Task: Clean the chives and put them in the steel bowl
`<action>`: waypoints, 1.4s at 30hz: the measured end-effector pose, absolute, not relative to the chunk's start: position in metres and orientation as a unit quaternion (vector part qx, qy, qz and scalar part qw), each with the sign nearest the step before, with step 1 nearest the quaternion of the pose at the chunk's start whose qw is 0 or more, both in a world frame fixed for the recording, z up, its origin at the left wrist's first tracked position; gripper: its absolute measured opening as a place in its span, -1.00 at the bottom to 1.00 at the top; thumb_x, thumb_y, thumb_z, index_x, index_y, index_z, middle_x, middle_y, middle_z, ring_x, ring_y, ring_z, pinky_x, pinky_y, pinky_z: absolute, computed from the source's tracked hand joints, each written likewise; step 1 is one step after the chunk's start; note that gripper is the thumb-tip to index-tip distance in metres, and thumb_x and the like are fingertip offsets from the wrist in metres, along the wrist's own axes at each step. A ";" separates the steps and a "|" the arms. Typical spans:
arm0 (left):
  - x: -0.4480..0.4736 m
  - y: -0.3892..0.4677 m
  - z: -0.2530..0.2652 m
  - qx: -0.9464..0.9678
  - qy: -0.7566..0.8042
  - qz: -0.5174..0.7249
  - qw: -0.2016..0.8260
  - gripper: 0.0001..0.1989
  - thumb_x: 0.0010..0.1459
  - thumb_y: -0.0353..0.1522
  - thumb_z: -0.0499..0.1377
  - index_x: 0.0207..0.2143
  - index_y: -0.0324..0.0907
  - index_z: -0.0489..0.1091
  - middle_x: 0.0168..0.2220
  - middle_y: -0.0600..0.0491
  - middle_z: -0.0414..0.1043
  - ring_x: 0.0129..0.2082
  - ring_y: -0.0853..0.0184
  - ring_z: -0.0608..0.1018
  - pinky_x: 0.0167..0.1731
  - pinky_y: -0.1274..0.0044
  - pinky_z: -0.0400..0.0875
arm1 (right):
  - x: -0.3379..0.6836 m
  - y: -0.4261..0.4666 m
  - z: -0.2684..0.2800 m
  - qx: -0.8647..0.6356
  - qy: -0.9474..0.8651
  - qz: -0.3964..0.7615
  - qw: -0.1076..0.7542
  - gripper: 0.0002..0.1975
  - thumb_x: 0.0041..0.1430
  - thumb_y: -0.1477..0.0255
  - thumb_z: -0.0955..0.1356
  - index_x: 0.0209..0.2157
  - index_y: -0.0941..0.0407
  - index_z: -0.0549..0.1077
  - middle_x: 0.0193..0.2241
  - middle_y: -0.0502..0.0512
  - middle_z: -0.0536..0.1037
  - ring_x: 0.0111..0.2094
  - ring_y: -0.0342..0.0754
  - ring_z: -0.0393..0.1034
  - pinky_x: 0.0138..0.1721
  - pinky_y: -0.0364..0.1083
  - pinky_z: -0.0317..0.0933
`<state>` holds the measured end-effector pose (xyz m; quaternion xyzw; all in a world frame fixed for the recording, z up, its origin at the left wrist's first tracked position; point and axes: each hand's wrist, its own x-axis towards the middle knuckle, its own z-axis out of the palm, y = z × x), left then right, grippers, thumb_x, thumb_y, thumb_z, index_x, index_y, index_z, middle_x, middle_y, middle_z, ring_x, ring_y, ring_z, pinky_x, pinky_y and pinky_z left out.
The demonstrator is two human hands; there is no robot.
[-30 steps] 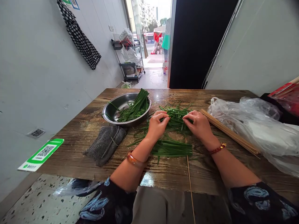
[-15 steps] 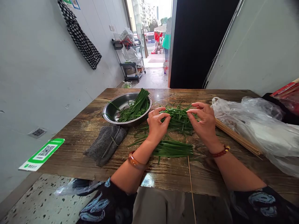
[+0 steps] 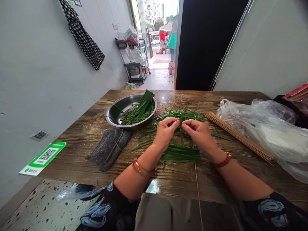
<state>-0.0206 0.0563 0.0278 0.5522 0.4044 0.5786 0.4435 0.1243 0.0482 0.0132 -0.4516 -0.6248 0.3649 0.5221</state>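
My left hand [image 3: 166, 131] and my right hand [image 3: 200, 133] meet above the middle of the table, thumbs and fingers pinched. A flat green chive leaf [image 3: 181, 133] hangs between the fingertips, and both hands seem to grip it. Beneath them a neat row of chives [image 3: 180, 153] lies sideways on the wood. From the row's right end a thin bamboo skewer [image 3: 197, 189] sticks out toward me, past the table edge. Behind my hands spreads a loose heap of chives [image 3: 185, 114], partly hidden by my fingers.
A steel bowl [image 3: 111, 119] holding more chives stands at the left, with a dark grey mesh bundle [image 3: 109, 149] before it. To the right lie a bundle of bamboo skewers [image 3: 238, 136] and clear plastic bags [image 3: 267, 131]. A green code card [image 3: 44, 158] sits by the left wall.
My hands have come together from apart, the right one moving left and the left one slightly right. A chive leaf now shows between them. More of the skewer bundle is uncovered.
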 end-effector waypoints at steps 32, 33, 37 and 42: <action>-0.014 0.053 0.023 0.541 0.369 0.581 0.484 -0.92 -0.02 -0.40 0.27 -0.45 -0.19 0.59 -0.38 0.04 0.49 -0.30 0.37 0.46 -0.20 0.53 0.32 | 0.122 0.047 0.014 -0.489 -0.638 0.294 0.517 -0.77 0.07 0.25 0.34 -0.51 0.11 0.43 -0.55 0.01 0.45 -0.52 -0.13 0.24 -0.47 -0.14 0.13; -0.014 0.053 0.024 0.544 0.372 0.580 0.480 -0.92 -0.02 -0.40 0.27 -0.46 -0.19 0.59 -0.38 0.04 0.49 -0.30 0.36 0.46 -0.21 0.53 0.33 | 0.122 0.046 0.014 -0.488 -0.637 0.296 0.517 -0.78 0.07 0.26 0.34 -0.50 0.11 0.43 -0.56 0.00 0.45 -0.52 -0.13 0.24 -0.47 -0.14 0.13; -0.015 0.053 0.024 0.540 0.388 0.580 0.470 -0.92 -0.02 -0.38 0.27 -0.47 -0.20 0.58 -0.40 0.04 0.48 -0.33 0.37 0.45 -0.25 0.54 0.32 | 0.121 0.044 0.017 -0.482 -0.642 0.297 0.517 -0.78 0.08 0.27 0.34 -0.50 0.12 0.44 -0.57 -0.01 0.44 -0.53 -0.14 0.23 -0.49 -0.14 0.10; -0.015 0.053 0.024 0.537 0.386 0.580 0.476 -0.91 -0.02 -0.38 0.27 -0.46 -0.20 0.58 -0.39 0.03 0.49 -0.31 0.36 0.45 -0.21 0.53 0.31 | 0.120 0.042 0.020 -0.473 -0.645 0.310 0.514 -0.78 0.07 0.27 0.34 -0.51 0.12 0.43 -0.57 -0.01 0.43 -0.54 -0.15 0.20 -0.50 -0.14 0.07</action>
